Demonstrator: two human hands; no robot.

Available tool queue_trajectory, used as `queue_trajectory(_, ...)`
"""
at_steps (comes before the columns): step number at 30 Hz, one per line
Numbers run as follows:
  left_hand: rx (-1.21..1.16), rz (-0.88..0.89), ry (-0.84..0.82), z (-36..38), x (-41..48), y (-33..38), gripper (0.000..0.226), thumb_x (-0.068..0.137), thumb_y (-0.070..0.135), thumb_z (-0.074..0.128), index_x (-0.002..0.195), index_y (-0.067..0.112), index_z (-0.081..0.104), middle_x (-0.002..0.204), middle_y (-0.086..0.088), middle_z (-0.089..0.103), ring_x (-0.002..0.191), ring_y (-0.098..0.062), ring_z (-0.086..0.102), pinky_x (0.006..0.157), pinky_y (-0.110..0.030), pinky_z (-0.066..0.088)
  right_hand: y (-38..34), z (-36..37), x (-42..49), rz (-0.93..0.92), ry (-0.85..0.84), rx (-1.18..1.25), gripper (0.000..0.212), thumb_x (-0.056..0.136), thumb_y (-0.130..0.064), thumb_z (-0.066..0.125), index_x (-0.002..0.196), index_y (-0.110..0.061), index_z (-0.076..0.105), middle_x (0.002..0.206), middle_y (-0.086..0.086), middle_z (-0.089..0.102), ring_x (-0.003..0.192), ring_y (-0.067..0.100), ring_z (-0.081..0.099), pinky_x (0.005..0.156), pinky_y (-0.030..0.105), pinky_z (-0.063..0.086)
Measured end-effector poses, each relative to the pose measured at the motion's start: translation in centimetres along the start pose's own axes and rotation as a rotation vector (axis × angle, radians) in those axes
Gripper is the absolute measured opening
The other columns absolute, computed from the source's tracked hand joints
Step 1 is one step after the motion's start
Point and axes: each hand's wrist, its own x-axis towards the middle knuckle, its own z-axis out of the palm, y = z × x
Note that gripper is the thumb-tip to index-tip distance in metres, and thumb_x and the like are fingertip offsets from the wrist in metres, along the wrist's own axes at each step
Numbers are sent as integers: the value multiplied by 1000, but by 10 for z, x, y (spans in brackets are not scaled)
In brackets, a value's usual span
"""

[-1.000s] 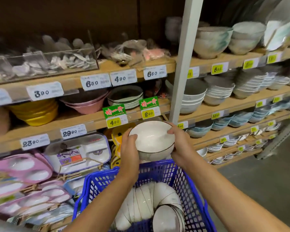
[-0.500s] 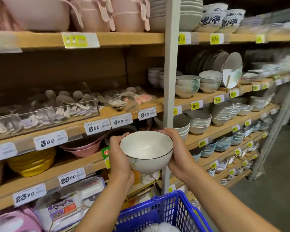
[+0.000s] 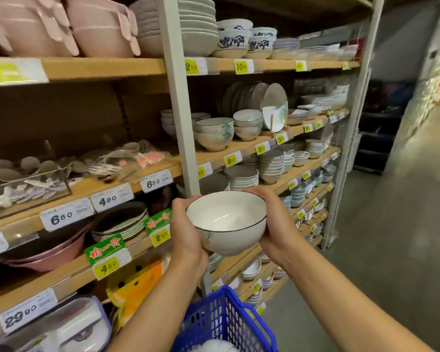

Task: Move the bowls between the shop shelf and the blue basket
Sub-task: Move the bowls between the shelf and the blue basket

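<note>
Sitting lowest in view, blue basket (image 3: 221,318) with something white inside | left hand (image 3: 186,235) and right hand (image 3: 273,224) cupping one white dark-rimmed bowl (image 3: 226,219) from both sides, up above the basket | shop shelf (image 3: 247,148) behind, loaded with bowl stacks

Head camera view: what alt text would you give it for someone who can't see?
A left hand and a right hand hold a white bowl with a thin dark rim, one on each side, before wooden shop shelves full of stacked bowls. The corner of a blue basket shows below.
</note>
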Motion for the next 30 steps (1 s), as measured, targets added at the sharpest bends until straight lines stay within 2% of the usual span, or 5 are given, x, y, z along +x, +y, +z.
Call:
queue_trajectory(9,-7,-86,-152,144,-16,-73,32,83,31,42,78,14,68,75,-4,72,62,-18,68,53,-23,50,-72,-146,-4,-65,116,-20,28,93,-33,47,81,-21,69,80,0,73,70,15,68,55,24,48)
queue_trajectory(14,-43,-103,-226,221,-25,-119,34,86,30,40,73,13,67,72,-4,71,59,-19,67,50,-22,51,-112,-225,-7,-52,204,-54,30,92,-37,49,100,-16,68,82,1,74,64,16,69,48,26,48)
queue_trajectory(18,-30,-180,-280,268,-30,-144,35,82,34,39,80,14,68,78,-6,73,58,-20,69,49,-25,52,-137,-274,-5,-68,232,-65,24,92,-34,50,94,-19,69,77,-3,74,69,16,70,55,27,50)
queue_trajectory(23,-39,-155,-266,308,-25,-165,44,86,32,38,62,17,73,74,-5,74,58,-18,69,49,-24,53,-157,-312,5,-71,254,-72,23,91,-33,51,84,-19,67,77,-1,72,74,20,66,63,31,46)
queue_trajectory(30,-15,-135,-282,331,9,-170,37,87,32,38,78,11,67,71,-5,73,57,-18,68,49,-23,52,-169,-326,40,-67,232,-62,26,91,-31,49,75,-23,69,73,-3,73,65,14,67,61,29,45)
